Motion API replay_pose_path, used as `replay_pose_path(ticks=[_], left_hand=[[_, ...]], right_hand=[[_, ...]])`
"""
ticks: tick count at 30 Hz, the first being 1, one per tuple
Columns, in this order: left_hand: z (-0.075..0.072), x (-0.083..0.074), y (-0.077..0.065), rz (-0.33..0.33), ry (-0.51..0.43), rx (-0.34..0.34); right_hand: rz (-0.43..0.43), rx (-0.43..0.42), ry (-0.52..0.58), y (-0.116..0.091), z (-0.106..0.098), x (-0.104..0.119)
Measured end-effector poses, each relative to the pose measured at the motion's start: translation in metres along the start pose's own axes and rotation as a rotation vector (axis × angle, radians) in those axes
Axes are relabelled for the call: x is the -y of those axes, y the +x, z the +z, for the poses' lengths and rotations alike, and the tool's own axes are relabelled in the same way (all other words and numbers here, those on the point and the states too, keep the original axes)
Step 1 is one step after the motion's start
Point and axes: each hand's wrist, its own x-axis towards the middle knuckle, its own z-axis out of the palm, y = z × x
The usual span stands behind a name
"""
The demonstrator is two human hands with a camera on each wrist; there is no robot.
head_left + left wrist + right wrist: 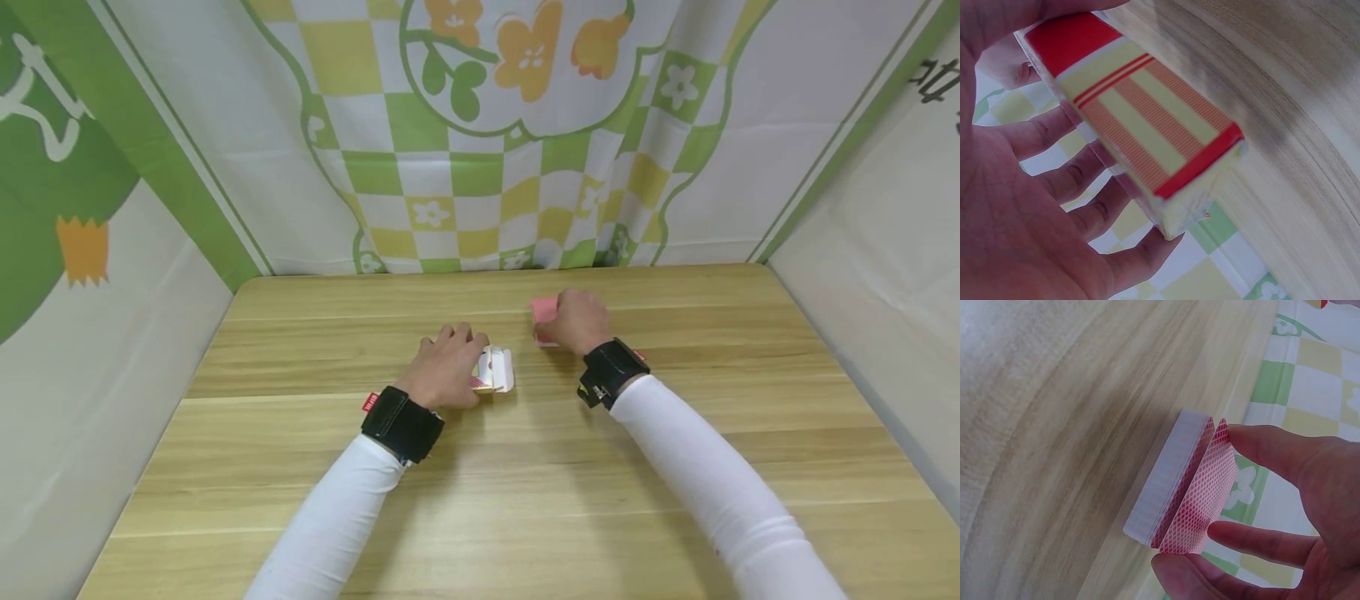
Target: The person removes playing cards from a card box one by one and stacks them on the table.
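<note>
My left hand (442, 367) grips a playing-card box (1141, 112), thumb on one side and fingers spread along the other. Red and cream stripes run down the box's side, and its white end flap (504, 372) sticks out open to the right in the head view. Farther back and to the right, my right hand (583, 321) is at a deck of playing cards (1169, 478) with pink-red patterned backs. Between its thumb and fingers it pinches a card (1204, 494) at the top, slightly tilted away from the white-edged stack below, which lies on the table.
Both hands work over the back half of a wooden table (510, 517). Behind its back edge hangs a green, yellow and white checked curtain (480, 192). Fabric walls (885, 275) stand along the left and right sides.
</note>
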Motion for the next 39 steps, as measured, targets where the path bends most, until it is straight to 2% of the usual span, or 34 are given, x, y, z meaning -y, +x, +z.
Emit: replay_pose_path(ticks=[11,18,39], left_hand=[[0.0007,0.0009,0.0001,-0.005,-0.003,0.000],[0.0008,0.0013,-0.0003,-0.006,-0.004,0.002],[0.0003,-0.0004,-0.0016,-0.007,-0.007,0.011]], right_hand=[[0.027,-0.003,-0.059,0.0042,0.0058,0.0032],[0.008,-0.029,-0.070,0.0053,0.0084,0.0019],[0.031,-0.009,-0.102,0.0043,0.0082,0.0028]])
